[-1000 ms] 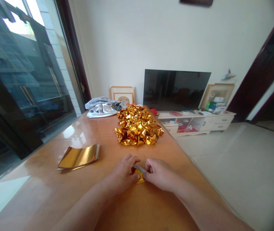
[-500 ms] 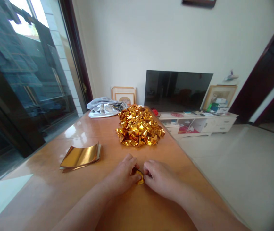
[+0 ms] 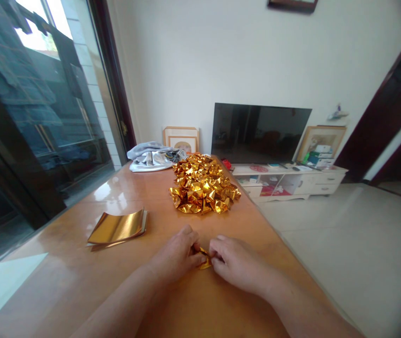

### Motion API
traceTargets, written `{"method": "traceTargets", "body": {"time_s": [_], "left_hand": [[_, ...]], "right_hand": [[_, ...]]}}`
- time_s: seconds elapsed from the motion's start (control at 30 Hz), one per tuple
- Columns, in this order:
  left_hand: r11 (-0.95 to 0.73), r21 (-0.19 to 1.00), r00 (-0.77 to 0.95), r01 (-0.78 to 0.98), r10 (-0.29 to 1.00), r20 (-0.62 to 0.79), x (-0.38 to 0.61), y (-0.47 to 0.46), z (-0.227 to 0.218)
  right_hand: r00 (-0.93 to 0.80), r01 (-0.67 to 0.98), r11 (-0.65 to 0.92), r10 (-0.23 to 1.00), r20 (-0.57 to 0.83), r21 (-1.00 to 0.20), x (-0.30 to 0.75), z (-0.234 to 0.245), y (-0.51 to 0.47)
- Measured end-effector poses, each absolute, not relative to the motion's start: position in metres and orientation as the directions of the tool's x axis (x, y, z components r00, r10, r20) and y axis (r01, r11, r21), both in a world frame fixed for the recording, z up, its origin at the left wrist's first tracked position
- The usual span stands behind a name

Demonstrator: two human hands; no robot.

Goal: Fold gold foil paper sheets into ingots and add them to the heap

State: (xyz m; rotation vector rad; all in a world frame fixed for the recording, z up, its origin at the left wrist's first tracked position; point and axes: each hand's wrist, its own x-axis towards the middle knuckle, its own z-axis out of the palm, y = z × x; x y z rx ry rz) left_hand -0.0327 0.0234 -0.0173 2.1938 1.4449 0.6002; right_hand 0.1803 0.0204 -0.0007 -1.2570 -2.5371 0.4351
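The left hand [image 3: 175, 256] and right hand [image 3: 237, 263] are held close together over the near part of a wooden table [image 3: 200, 300]. Left hand: partly closed, fingers curled, fingertips pinching the left side of a small folded foil piece [image 3: 205, 259]. Right hand: also partly closed, fingers bent inward, gripping the piece's right side. The gold piece sits between the hands, mostly hidden by the fingers; its exact folds cannot be read, nor can contact with the tabletop be confirmed.

Farther along the table, directly ahead of the hands, lies a heap [image 3: 203, 185] of crumpled gold foil pieces. Left of the hands, a stack of foil sheets [image 3: 117, 228] lies on the table, its top gold sheet curling upward. Beyond the heap, at the far end, lies a gray cloth [image 3: 151, 158], with a framed picture [image 3: 181, 140] behind it. To the right stands a TV [image 3: 260, 133] on a white cabinet [image 3: 288, 183]. A glass door [image 3: 45, 117] runs along the left.
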Motion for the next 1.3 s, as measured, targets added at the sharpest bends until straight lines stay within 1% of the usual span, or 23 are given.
{"method": "traceTargets", "body": {"time_s": [0.1, 0.23, 0.47, 0.73, 0.8, 0.97, 1.13, 1.23, 1.3], "left_hand": [[-0.353, 0.57, 0.355, 0.741, 0.928, 0.113, -0.034, 0.024, -0.019], [-0.368, 0.558, 0.365, 0.744, 0.923, 0.122, -0.034, 0.023, -0.017], [-0.402, 0.56, 0.385, 0.725, 0.91, 0.155, -0.031, 0.02, -0.013], [-0.437, 0.55, 0.431, 0.712, 0.89, 0.149, -0.031, 0.02, -0.012], [-0.436, 0.547, 0.423, 0.714, 0.892, 0.159, -0.031, 0.02, -0.011], [-0.45, 0.557, 0.443, 0.699, 0.883, 0.156, -0.033, 0.02, -0.01], [-0.467, 0.557, 0.456, 0.687, 0.873, 0.171, -0.035, 0.021, -0.012], [-0.456, 0.549, 0.441, 0.701, 0.881, 0.17, -0.035, 0.022, -0.014], [-0.449, 0.541, 0.432, 0.711, 0.886, 0.167, -0.035, 0.022, -0.013]], "right_hand": [[-0.549, 0.749, 0.518, 0.834, 0.05, -0.412, 0.187, 0.0, 0.023], [-0.509, 0.785, 0.462, 0.86, -0.006, -0.413, 0.191, 0.0, 0.026], [-0.537, 0.775, 0.505, 0.843, 0.024, -0.381, 0.187, 0.001, 0.022], [-0.591, 0.741, 0.566, 0.805, 0.048, -0.361, 0.186, 0.005, 0.019], [-0.588, 0.738, 0.554, 0.808, 0.037, -0.384, 0.187, 0.004, 0.02], [-0.575, 0.7, 0.503, 0.818, 0.017, -0.507, 0.19, -0.003, 0.03], [-0.565, 0.657, 0.455, 0.825, 0.008, -0.601, 0.191, -0.011, 0.041], [-0.544, 0.634, 0.4, 0.839, -0.013, -0.662, 0.192, -0.015, 0.044], [-0.52, 0.637, 0.361, 0.854, -0.033, -0.681, 0.192, -0.017, 0.045]]}}
